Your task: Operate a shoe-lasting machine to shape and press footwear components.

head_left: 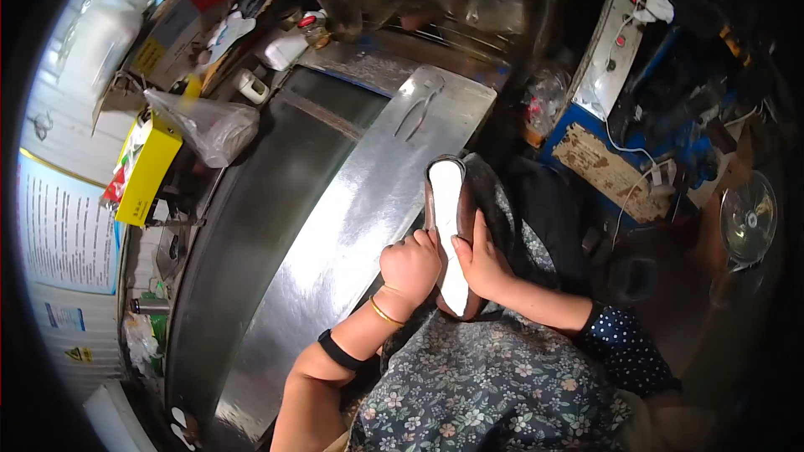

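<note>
A brown shoe [430, 201] lies lengthwise over my lap, its long white sole-shaped face [450, 226] turned up. I cannot tell whether that white piece is an insole inside or the underside. My left hand [410, 264] is closed in a fist at the shoe's left edge, knuckles up. From the right, my right hand [481, 261] grips the other side, thumb at the edge of the white face and fingers along the brown side. Beyond the shoe, metal pliers [416, 115] rest on a shiny metal plate [314, 243].
A dark conveyor belt [268, 176] runs along the plate's left. Further left are a yellow box [149, 169] and a clear plastic bag [213, 130]. Cables hang by a blue-edged worn board [607, 167] at right, near a round fan [749, 219]. A flowered apron [494, 377] covers my lap.
</note>
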`<move>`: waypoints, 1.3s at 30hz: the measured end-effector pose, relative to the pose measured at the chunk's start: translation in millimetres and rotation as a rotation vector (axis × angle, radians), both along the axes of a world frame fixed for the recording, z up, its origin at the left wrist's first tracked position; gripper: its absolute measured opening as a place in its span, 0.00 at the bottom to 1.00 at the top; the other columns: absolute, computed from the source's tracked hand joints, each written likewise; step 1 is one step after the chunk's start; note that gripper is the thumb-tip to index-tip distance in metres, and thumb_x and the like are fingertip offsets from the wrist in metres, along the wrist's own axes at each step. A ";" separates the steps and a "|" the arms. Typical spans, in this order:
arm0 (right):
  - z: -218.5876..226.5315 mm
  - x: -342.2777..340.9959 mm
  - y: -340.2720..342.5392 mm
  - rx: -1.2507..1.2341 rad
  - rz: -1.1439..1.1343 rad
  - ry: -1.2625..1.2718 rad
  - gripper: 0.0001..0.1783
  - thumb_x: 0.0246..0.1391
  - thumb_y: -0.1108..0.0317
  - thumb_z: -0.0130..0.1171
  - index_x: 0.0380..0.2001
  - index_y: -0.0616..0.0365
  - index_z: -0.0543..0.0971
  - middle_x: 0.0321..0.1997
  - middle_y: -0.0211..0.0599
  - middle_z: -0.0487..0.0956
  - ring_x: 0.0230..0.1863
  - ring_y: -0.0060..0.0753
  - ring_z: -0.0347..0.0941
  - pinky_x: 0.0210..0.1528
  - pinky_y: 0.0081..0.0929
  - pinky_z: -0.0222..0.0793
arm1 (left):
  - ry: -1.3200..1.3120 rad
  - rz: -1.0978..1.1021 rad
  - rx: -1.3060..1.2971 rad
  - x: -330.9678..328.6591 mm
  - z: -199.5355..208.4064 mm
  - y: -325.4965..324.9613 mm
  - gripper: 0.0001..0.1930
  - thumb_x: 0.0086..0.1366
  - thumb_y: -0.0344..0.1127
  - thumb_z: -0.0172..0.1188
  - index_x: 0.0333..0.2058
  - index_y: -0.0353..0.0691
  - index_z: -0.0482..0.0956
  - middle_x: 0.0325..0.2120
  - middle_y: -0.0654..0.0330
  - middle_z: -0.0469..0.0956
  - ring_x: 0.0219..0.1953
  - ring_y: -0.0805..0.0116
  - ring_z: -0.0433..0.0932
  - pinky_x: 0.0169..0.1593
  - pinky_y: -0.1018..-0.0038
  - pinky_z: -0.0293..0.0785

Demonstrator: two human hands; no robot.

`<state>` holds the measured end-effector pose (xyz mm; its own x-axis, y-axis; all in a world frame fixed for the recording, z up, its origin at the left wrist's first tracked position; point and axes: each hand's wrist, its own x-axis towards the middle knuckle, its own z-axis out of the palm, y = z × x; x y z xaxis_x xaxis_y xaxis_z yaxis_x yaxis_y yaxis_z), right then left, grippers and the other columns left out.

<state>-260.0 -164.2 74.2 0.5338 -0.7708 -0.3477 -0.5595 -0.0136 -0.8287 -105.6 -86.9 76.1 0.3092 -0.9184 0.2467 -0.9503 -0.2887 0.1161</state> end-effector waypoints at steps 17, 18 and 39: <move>125.3 -101.7 -90.8 0.441 -0.088 -0.911 0.54 0.45 0.73 0.69 0.74 0.64 0.53 0.71 0.43 0.66 0.71 0.34 0.62 0.72 0.32 0.55 | 1.995 -0.360 -0.430 -52.0 83.4 -62.3 0.31 0.75 0.42 0.53 0.72 0.41 0.55 0.68 0.52 0.62 0.65 0.66 0.67 0.69 0.65 0.59; 134.8 -126.1 -100.8 0.258 -0.111 -0.852 0.52 0.43 0.73 0.67 0.72 0.67 0.56 0.72 0.44 0.65 0.71 0.34 0.62 0.72 0.32 0.54 | 1.875 -0.423 -0.294 -54.1 78.9 -62.6 0.34 0.73 0.37 0.56 0.72 0.41 0.53 0.66 0.52 0.65 0.63 0.66 0.70 0.67 0.66 0.63; 250.3 -352.5 -328.6 -0.666 -0.797 0.742 0.46 0.40 0.48 0.69 0.67 0.29 0.70 0.68 0.49 0.66 0.64 0.58 0.68 0.65 0.44 0.67 | 0.438 -0.513 -0.081 -60.8 -3.5 -19.5 0.25 0.66 0.39 0.61 0.61 0.40 0.71 0.26 0.40 0.79 0.28 0.38 0.77 0.34 0.49 0.72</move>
